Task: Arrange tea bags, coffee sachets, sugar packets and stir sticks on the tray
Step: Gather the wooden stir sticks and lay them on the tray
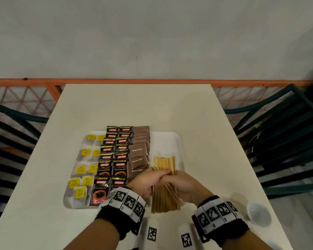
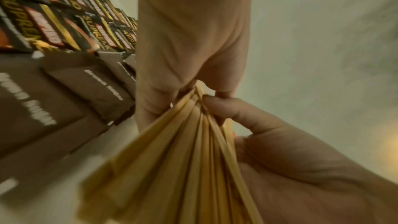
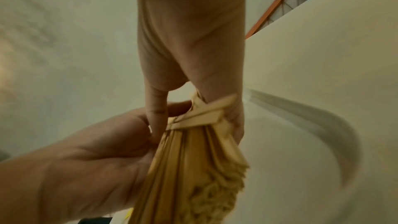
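**Stir sticks held in both hands over the near right part of the tray**

Stir sticks [image 1: 163, 188], a thick bundle of pale wooden strips, are gripped by both hands at the near right side of the white tray [image 1: 172, 141]. The left hand [image 1: 145, 184] comes from the left and curls its fingers over the bundle. The right hand [image 1: 186, 186] closes on it from the right side. In the left wrist view the thumb and fingers [image 2: 228, 110] pinch the sticks [image 2: 193, 159] together, and the sticks fan out toward the camera. In the right wrist view the ends of the sticks [image 3: 200, 142] are uneven and some lie crossed. The far ends of the bundle are above the tray, and the near ends reach past its near edge, over the worktop [image 1: 134, 105]; whether the bundle touches the tray, I cannot tell.

On the tray, tea bags [image 1: 83, 170] with yellow tags lie in two columns at the left. Just beside them, to the right, black coffee sachets [image 1: 112, 159] lie in two overlapping columns. Brown sugar packets [image 1: 139, 150] make one overlapping column to the right of the coffee, next to the left hand.

A small white bowl [image 1: 258, 213] stands on the worktop at the near right, well apart from the tray. Dark chairs [image 1: 282, 138] stand at both sides of the worktop.
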Motion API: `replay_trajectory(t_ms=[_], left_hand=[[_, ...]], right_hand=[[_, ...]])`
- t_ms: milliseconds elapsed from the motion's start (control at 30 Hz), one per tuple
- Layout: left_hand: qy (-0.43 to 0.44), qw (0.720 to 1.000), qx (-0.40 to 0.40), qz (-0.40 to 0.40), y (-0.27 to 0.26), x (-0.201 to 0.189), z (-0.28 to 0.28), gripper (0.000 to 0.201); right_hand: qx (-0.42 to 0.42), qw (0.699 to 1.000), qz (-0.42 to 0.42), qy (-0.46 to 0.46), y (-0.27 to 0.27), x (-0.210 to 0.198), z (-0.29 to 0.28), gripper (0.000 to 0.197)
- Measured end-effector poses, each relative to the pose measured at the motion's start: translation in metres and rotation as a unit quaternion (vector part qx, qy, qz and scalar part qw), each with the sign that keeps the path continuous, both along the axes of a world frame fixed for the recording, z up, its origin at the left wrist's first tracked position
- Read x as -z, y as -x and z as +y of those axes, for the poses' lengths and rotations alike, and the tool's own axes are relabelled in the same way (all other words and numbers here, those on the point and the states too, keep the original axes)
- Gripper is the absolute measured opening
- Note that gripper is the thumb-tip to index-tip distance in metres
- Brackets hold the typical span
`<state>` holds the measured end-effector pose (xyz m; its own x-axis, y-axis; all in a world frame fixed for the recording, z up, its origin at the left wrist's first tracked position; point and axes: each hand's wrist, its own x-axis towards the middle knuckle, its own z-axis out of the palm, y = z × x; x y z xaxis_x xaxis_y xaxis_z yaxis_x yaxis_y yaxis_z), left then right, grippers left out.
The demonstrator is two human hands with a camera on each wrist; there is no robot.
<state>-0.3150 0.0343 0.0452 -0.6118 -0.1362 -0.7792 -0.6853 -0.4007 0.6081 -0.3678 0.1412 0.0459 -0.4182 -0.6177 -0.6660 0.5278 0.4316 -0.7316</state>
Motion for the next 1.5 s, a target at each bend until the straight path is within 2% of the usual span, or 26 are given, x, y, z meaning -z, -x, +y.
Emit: replay_trajectory(t_ms=[100, 200, 300, 467, 600, 767, 1033, 1233, 1333, 1400, 1500], left_hand=[[0.073, 0.997, 0.015, -0.001, 0.017, 0.004, -0.006, 0.019], [0.084, 0.996, 0.021, -0.012, 0.027, 0.009, -0.009, 0.027], [0.097, 0.995, 0.007, -0.002, 0.034, 0.011, -0.012, 0.025], [0.18, 0.983, 0.016, 0.005, 0.037, 0.015, -0.008, 0.025], [0.249, 0.967, 0.054, 0.015, 0.039, 0.015, -0.005, 0.027], [0.284, 0.956, 0.071, 0.014, 0.039, 0.016, -0.005, 0.028], [0.328, 0.937, 0.115, 0.03, 0.031, 0.016, -0.006, 0.03], [0.361, 0.921, 0.143, 0.035, 0.024, 0.013, -0.005, 0.042], [0.375, 0.914, 0.146, 0.044, 0.018, 0.013, -0.005, 0.046], [0.417, 0.892, 0.153, 0.076, 0.013, 0.015, -0.005, 0.042], [0.516, 0.823, 0.172, 0.165, 0.004, 0.026, 0.001, 0.032]], right_hand=[[0.007, 1.0, 0.0, -0.018, 0.028, 0.012, -0.003, 0.025], [0.0, 0.999, 0.013, -0.039, 0.041, 0.021, -0.011, 0.035], [-0.004, 0.999, 0.023, -0.044, 0.049, 0.032, -0.013, 0.031], [0.028, 0.988, 0.112, -0.099, 0.051, 0.038, -0.013, 0.025], [0.021, 0.946, 0.265, -0.187, 0.05, 0.039, -0.014, 0.026], [-0.032, 0.903, 0.358, -0.233, 0.051, 0.034, -0.014, 0.024], [-0.11, 0.877, 0.381, -0.27, 0.054, 0.022, -0.009, 0.024], [-0.21, 0.825, 0.42, -0.315, 0.062, 0.016, -0.008, 0.033], [-0.169, 0.826, 0.428, -0.325, 0.071, 0.021, -0.006, 0.022], [-0.127, 0.825, 0.461, -0.302, 0.077, 0.024, -0.006, 0.023], [-0.17, 0.797, 0.527, -0.24, 0.088, 0.029, -0.009, 0.032]])
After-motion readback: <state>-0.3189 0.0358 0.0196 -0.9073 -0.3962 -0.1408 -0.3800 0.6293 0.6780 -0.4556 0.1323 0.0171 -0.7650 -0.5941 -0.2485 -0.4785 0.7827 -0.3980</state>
